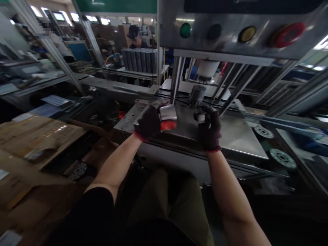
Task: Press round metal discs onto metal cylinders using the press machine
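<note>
My left hand [148,122], in a dark glove, is closed round a shiny metal cylinder [167,112] with a red band at its lower end. It holds the piece above the steel work plate [238,136] of a press. My right hand [210,126], also gloved, is curled round a small silvery part [201,118] that I cannot name. Just behind my hands a dark round fixture [197,94] stands on the plate under the press's vertical rods.
The press panel overhead carries a green button [185,30], a yellow button [246,34] and a red knob [289,34]. Metal discs [283,159] lie at the right. Cardboard boxes [33,136] sit at the left. Another person [134,36] works behind stacked grey cylinders [139,59].
</note>
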### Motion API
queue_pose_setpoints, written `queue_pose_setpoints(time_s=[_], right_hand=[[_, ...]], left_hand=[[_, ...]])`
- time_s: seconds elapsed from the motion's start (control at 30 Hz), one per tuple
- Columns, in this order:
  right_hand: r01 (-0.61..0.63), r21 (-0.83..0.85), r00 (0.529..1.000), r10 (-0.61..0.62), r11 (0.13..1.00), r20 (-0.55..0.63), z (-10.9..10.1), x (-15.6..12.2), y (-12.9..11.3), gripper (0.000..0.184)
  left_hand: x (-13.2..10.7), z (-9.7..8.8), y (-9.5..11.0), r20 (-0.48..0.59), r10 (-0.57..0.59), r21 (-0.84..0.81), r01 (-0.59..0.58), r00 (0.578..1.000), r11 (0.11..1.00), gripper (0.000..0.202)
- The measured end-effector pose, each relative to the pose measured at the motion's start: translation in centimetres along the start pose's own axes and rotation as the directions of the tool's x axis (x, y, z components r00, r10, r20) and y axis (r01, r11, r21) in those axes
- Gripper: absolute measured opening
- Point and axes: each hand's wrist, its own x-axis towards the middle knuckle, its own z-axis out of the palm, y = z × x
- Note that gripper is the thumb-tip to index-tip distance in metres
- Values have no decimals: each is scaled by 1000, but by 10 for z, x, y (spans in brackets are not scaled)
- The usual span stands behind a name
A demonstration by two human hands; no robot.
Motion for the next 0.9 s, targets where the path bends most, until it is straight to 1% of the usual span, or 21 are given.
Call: queue_pose_setpoints(time_s=[0.03, 0.1, 0.13, 0.2, 0.27, 0.33, 0.4, 0.47, 0.57, 0.63, 0.7, 0.77, 0.83, 0.87, 0.9], right_hand=[[-10, 63, 996, 16, 998, -89, 1, 0, 3, 46], [-64, 160, 973, 97, 985, -211, 0, -1, 4, 55], [-92, 196, 962, 137, 976, -235, -2, -2, 2, 57], [-131, 248, 959, 186, 960, -215, -5, -6, -4, 55], [-148, 279, 972, 192, 949, -138, -7, -13, -10, 46], [-128, 274, 988, 146, 953, -47, -7, -20, -14, 37], [-58, 238, 998, 61, 970, -9, -6, -27, -16, 30], [33, 192, 999, -34, 981, 4, -4, -30, -16, 25], [147, 105, 985, -155, 983, 73, 1, -30, -16, 22], [199, 48, 972, -203, 979, 116, 4, -29, -15, 22], [203, 28, 974, -205, 979, 97, 5, -29, -14, 22], [154, 43, 988, -154, 987, 0, 4, -30, -13, 20], [82, 78, 993, -75, 994, -91, 4, -31, -13, 19], [56, 93, 993, -46, 994, -107, 4, -31, -13, 20], [42, 107, 995, -31, 993, -98, 4, -31, -15, 21]], left_hand=[[14, 19, 2, 24, 20, 11, -20, 1000, 1000, 76], [33, 49, 2, 56, 16, 21, -17, 998, 1000, 80], [38, 59, 0, 61, 0, 25, -2, 998, 1000, 84], [40, 70, -5, 59, -11, 19, 10, 998, 1000, 92], [38, 73, -11, 64, 21, -2, -21, 998, 1000, 97], [35, 72, -16, 84, 58, -40, -55, 995, 998, 102], [34, 72, -21, 107, 81, -81, -72, 991, 994, 103], [36, 75, -27, 117, 95, -106, -83, 989, 991, 102], [40, 81, -34, 123, 109, -86, -99, 986, 991, 102], [41, 83, -36, 136, 126, -76, -116, 983, 990, 99], [40, 82, -36, 133, 141, -92, -129, 981, 987, 96], [39, 80, -34, 120, 142, -121, -127, 983, 985, 97], [37, 78, -32, 106, 130, -136, -115, 986, 984, 99], [36, 78, -32, 102, 128, -139, -113, 987, 984, 100], [36, 79, -32, 98, 131, -139, -116, 987, 983, 100]])
